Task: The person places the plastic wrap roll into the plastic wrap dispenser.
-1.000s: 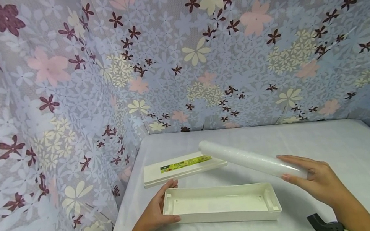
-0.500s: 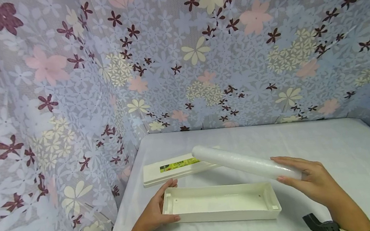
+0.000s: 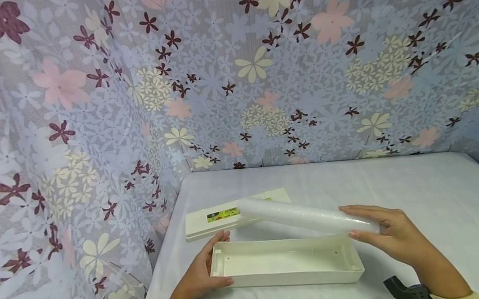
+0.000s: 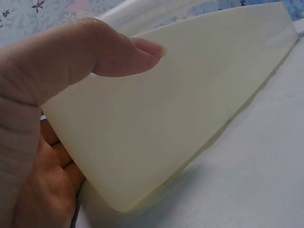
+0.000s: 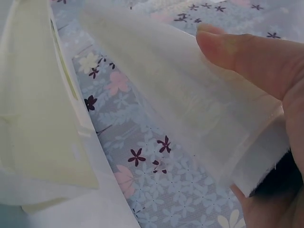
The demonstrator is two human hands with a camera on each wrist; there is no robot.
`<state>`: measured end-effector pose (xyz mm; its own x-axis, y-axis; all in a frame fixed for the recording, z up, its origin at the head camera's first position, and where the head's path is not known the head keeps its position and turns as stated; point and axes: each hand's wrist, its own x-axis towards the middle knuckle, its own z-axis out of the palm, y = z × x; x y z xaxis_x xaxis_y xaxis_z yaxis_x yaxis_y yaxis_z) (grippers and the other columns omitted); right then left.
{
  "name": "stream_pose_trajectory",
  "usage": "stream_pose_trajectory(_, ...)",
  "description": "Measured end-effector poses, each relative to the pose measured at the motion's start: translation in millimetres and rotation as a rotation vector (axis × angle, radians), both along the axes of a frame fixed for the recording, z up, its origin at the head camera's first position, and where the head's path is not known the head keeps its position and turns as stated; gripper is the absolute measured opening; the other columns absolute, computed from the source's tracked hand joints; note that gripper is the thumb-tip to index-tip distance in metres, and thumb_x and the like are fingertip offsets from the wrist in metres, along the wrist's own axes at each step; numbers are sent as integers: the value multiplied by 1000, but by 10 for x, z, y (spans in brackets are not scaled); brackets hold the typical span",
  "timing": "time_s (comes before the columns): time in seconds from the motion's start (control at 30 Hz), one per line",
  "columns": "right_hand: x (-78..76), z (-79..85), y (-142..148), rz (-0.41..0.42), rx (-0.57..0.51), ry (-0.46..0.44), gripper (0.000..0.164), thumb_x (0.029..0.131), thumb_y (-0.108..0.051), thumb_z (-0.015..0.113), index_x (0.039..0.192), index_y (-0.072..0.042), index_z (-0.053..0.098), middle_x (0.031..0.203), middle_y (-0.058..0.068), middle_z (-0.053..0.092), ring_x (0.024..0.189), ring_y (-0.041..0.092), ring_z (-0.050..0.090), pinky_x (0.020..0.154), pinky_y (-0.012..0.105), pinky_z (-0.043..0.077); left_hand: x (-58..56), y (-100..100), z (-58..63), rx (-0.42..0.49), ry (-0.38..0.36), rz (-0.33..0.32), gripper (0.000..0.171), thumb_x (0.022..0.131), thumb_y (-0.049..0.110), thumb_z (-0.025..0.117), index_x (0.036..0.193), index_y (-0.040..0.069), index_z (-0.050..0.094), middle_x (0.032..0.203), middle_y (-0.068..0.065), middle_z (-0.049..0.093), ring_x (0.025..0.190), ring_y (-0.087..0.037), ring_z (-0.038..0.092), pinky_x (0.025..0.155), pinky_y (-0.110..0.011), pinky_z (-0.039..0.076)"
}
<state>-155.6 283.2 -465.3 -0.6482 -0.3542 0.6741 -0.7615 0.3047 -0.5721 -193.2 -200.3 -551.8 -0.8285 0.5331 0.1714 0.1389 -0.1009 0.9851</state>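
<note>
Roll, white (image 3: 303, 215), aloft over desk (image 3: 433, 195) just behind open box (image 3: 291, 279); right hand (image 3: 384, 231) gripping its right end. Left hand (image 3: 201, 273) pinches box's left end. Labelled lid (image 3: 198, 224) lies beyond.

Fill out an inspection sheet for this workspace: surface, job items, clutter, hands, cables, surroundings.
Surface: white cloth, lightly creased.
Job items: cream box, open side up; whitish roll, held aslant; labelled lid, lying behind the box. Roll-to-lid contact: cannot tell.
Clutter: nothing seen.
Hands: left hand grips the box's left end; right hand holds the roll's right end.
Cables: nothing seen.
Surroundings: floral fabric behind and to the left.
</note>
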Motion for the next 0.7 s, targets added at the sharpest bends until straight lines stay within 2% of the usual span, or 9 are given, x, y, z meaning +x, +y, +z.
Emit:
stream_pose_trajectory(0.3, -25, 13, -84, 98, -14, -36, 64, 72, 27, 80, 133, 11, 67, 132, 28, 65, 124, 20, 64, 88, 24, 57, -4, -8, -11, 18, -9, -10, 119, 71, -10, 91, 167, 2, 21, 170, -20, 23, 154, -43, 22, 109, -46, 45)
stream_pose_trajectory(0.5, -66, -27, -125, 176, -34, -20, 65, 70, 29, 80, 132, 15, 65, 133, 33, 63, 128, 23, 62, 93, 26, 55, -6, -9, -1, 3, 4, -7, 117, 73, -7, 91, 167, 6, 24, 170, -16, 25, 155, -39, 20, 111, -44, 43)
stream_pose_trajectory(0.7, -77, -37, -182, 212, -47, -1, 65, 68, 29, 80, 131, 16, 64, 131, 35, 63, 130, 24, 61, 97, 26, 53, -14, -15, -8, -20, 14, 7, 116, 73, -5, 92, 167, 10, 26, 166, -20, 29, 148, -45, 32, 107, -42, 48)
